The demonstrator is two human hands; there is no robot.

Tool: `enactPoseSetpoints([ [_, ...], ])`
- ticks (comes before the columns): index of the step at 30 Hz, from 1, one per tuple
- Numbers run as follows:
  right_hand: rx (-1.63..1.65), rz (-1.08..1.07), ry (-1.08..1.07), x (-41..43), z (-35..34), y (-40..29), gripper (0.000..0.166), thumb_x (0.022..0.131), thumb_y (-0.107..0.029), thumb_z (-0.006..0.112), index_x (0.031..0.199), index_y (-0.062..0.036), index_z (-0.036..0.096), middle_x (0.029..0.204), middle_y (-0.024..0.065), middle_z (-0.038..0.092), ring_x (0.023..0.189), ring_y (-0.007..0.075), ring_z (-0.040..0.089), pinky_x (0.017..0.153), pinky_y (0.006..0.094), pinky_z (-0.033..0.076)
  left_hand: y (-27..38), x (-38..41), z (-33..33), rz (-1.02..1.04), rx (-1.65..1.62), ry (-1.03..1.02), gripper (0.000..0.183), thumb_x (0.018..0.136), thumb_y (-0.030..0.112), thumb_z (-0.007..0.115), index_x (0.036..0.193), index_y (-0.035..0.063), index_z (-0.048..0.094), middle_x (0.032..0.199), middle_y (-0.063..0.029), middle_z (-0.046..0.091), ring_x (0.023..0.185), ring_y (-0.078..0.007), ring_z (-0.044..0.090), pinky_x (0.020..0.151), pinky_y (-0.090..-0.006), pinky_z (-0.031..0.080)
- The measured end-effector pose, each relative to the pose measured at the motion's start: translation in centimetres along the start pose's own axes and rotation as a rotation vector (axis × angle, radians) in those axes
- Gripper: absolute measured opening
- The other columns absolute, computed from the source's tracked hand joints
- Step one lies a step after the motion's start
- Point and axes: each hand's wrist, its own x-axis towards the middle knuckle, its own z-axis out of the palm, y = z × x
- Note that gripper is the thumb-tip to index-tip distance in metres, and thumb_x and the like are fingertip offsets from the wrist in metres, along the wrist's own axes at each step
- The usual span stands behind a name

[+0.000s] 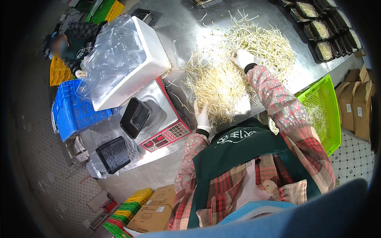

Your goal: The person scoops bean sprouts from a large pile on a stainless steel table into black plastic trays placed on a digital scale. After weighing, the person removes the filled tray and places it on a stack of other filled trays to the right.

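A large heap of pale bean sprouts (215, 86) lies on the metal table before me. My left hand (202, 118), in a white glove, touches the near left edge of this heap with its fingers apart. Further out, my gloved right hand (243, 58) has its fingers curled into sprouts where the heap meets a second, greener pile of sprouts (268, 44). How much it grips is partly hidden. Left of the heap, a red-edged digital scale (160, 104) carries an empty black plastic tray (135, 117), which sits tilted on the pan.
A white foam box (134, 80) of clear plastic lids (116, 47) stands beyond the scale, near a blue crate (79, 110). Stacked black trays (113, 154) lie at the near left. Filled trays (324, 50) stand far right. A green basket (335, 116) is by my right side. A co-worker (76, 44) stands opposite.
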Motion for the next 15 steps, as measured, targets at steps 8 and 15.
enactPoseSetpoints([
  [8,0.073,0.064,-0.023,0.4,-0.2,0.4,0.028,0.077,-0.037,0.061,0.082,-0.0109,0.069,0.083,0.0134,0.068,0.083,0.0304,0.066,0.077,0.0406,0.051,-0.8,0.6,-0.6,-0.013,-0.05,0.001,0.064,0.088,0.009,0.065,0.142,0.0023,0.031,0.132,-0.0103,0.049,0.114,-0.0178,0.051,0.097,-0.028,0.041],
  [15,0.53,0.011,-0.121,-7.6,-11.5,4.1,0.018,0.081,-0.027,0.07,0.082,-0.0084,0.07,0.065,-0.0018,0.059,0.063,0.0136,0.056,0.064,0.0292,0.048,0.8,-0.4,-0.1,-0.138,-0.008,0.092,0.077,0.085,0.012,0.068,0.147,0.0052,0.021,0.134,-0.0113,0.048,0.116,-0.0216,0.051,0.094,-0.0373,0.042],
])
